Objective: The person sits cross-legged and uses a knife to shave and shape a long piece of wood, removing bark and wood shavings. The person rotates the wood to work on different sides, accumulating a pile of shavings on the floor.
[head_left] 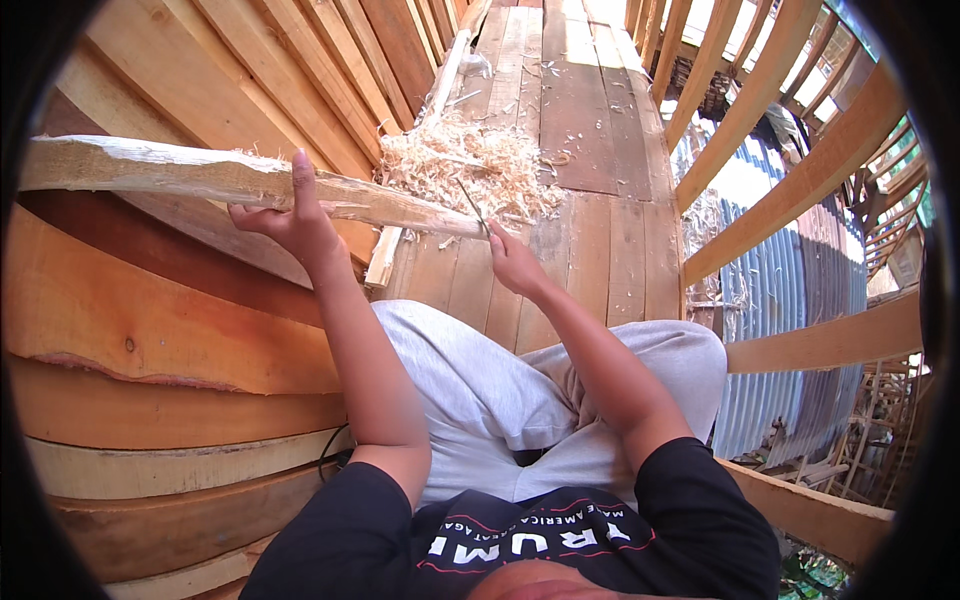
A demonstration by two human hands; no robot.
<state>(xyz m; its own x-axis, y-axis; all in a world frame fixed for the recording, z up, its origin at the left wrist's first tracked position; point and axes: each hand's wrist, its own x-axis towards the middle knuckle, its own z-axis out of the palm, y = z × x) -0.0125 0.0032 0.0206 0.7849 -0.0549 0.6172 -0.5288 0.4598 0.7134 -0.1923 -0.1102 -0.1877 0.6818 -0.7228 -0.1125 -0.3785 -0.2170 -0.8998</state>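
Observation:
A long, partly stripped wooden pole [375,200] slants across in front of me, from the far left to a narrower end before my right hand. My left hand [297,218] is closed around its middle, thumb up against the near side and fingers underneath. A knife [472,204] with a thin, dark blade is in my right hand [515,263], whose fingers are wrapped round it; the handle is hidden. The blade crosses the pole's right end, apparently touching it. Pale bare wood shows along the pole's upper side.
Curled wood shavings [470,165] lie heaped on the plank floor [620,250] beyond the pole. Stacked boards [160,310] rise at my left. A slatted wooden railing [800,230] runs along the right, with corrugated metal sheets [770,330] below it. My crossed legs are in front.

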